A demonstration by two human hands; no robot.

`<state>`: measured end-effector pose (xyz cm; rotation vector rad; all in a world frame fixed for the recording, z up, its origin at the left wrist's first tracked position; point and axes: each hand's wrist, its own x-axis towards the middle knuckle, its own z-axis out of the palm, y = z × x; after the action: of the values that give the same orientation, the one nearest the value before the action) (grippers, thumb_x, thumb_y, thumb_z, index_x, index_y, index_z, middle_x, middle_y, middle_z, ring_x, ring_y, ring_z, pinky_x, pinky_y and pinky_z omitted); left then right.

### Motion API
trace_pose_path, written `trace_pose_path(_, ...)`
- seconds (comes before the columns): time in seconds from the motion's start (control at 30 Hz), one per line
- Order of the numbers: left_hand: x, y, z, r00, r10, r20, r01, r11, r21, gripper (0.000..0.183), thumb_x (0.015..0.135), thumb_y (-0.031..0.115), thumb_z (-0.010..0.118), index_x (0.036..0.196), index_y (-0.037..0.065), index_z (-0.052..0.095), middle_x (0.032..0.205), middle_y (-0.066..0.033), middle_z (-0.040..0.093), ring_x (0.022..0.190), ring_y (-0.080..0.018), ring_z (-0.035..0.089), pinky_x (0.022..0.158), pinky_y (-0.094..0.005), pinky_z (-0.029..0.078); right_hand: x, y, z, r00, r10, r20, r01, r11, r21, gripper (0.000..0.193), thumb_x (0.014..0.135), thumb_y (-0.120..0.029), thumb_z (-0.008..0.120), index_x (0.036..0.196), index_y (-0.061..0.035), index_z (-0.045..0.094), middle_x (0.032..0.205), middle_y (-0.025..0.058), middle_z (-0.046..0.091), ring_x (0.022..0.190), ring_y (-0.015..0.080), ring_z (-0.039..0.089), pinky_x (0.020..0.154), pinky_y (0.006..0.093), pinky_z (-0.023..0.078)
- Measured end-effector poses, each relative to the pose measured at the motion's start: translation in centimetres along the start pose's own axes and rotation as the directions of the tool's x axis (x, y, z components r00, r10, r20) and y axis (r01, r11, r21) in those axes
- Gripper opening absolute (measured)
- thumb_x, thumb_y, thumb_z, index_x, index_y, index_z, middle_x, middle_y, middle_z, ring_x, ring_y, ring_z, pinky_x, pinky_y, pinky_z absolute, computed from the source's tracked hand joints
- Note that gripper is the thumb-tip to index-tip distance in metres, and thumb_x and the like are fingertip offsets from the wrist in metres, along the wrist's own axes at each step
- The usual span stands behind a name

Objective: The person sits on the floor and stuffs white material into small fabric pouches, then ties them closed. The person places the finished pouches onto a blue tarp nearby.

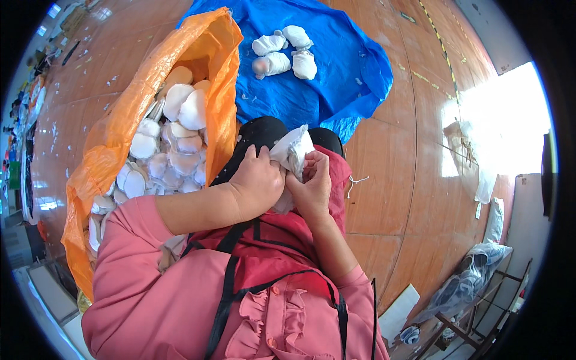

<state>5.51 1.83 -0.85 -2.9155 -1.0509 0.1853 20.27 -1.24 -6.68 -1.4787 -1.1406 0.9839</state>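
Observation:
Over my lap I hold a white cloth-like bundle (292,149) with a gathered, crumpled side. My left hand (261,181) is closed on its lower left part, and some of those fingers are hidden. My right hand (313,185) pinches it from the right, fingers bent. To the left, an orange woven sack (225,66) lies open, filled with rounded white and tan pads (181,138). Beyond my knees, several similar white rolled bundles (303,64) lie grouped on a blue plastic sheet (336,84).
Reddish-brown floor panels (384,198) extend to the right, with small white scraps scattered about. A clear plastic bag (465,279) with grey contents leans by a metal frame (474,330) at the lower right. A white string (357,183) hangs beside my red apron (264,252).

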Motion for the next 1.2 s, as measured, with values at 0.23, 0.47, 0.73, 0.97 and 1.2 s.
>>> trace_pose_path(0.23, 0.2, -1.7, 1.1, 0.988, -0.142, 0.060, 0.147, 0.744, -0.652, 0.059, 0.079, 0.022, 0.065, 0.128, -0.006, 0.046, 0.136, -0.0272, 0.049, 0.131, -0.0416, 0.045, 0.109, -0.0535, 0.035, 0.1, 0.8, -0.4, 1.000, -0.011, 0.012, 0.009, 0.992, 0.124, 0.045, 0.079, 0.003, 0.072, 0.113, -0.0064, 0.044, 0.093, 0.0016, 0.058, 0.080, 0.0070, 0.058, 0.070, 0.0214, 0.048)
trace_pose_path(0.47, -0.3, -2.1, 2.9, 0.971, -0.236, 0.034, 0.096, 0.258, -0.961, 0.100, 0.069, 0.040, 0.085, 0.146, 0.008, 0.029, 0.138, -0.0203, 0.045, 0.131, -0.0350, 0.044, 0.109, -0.0422, 0.035, -0.5, 1.1, -0.8, 0.985, -0.025, 0.171, -0.030, 0.950, 0.311, 0.044, 0.080, 0.005, 0.067, 0.114, -0.0063, 0.041, 0.098, 0.0038, 0.054, 0.088, 0.0104, 0.056, 0.077, 0.0239, 0.048)
trace_pose_path(0.73, -0.6, -3.2, 3.8, 0.939, -0.334, 0.082, 0.201, 0.341, -0.918, 0.088, 0.069, 0.037, 0.088, 0.138, 0.007, 0.042, 0.130, -0.0153, 0.051, 0.124, -0.0311, 0.049, 0.107, -0.0407, 0.038, -1.3, 2.8, -3.2, 0.986, -0.078, 0.148, -0.008, 0.863, 0.506, 0.037, 0.090, 0.002, 0.065, 0.124, -0.0053, 0.050, 0.112, 0.0045, 0.058, 0.099, 0.0109, 0.057, 0.085, 0.0251, 0.047)
trace_pose_path(0.97, -1.0, -2.1, 3.3, 0.949, -0.252, 0.192, 0.001, -0.604, -0.797, 0.073, 0.073, 0.009, 0.084, 0.135, 0.008, 0.045, 0.123, -0.0045, 0.057, 0.116, -0.0173, 0.055, 0.101, -0.0333, 0.045, -0.2, 2.8, -3.8, 0.961, 0.001, 0.278, -0.158, 0.824, 0.545, 0.070, 0.089, -0.012, 0.071, 0.146, -0.0039, 0.031, 0.135, 0.0119, 0.049, 0.123, 0.0229, 0.051, 0.102, 0.0358, 0.045)
trace_pose_path(1.2, -2.1, -0.9, 4.1, 0.959, -0.086, 0.270, 0.184, -0.534, -0.825, 0.075, 0.065, 0.017, 0.090, 0.129, 0.007, 0.053, 0.117, -0.0012, 0.060, 0.112, -0.0144, 0.056, 0.100, -0.0331, 0.044, -1.3, 4.3, -3.0, 0.966, 0.052, 0.253, -0.202, 0.764, 0.613, 0.072, 0.082, -0.006, 0.077, 0.142, -0.0029, 0.040, 0.135, 0.0125, 0.052, 0.125, 0.0245, 0.052, 0.105, 0.0355, 0.043)
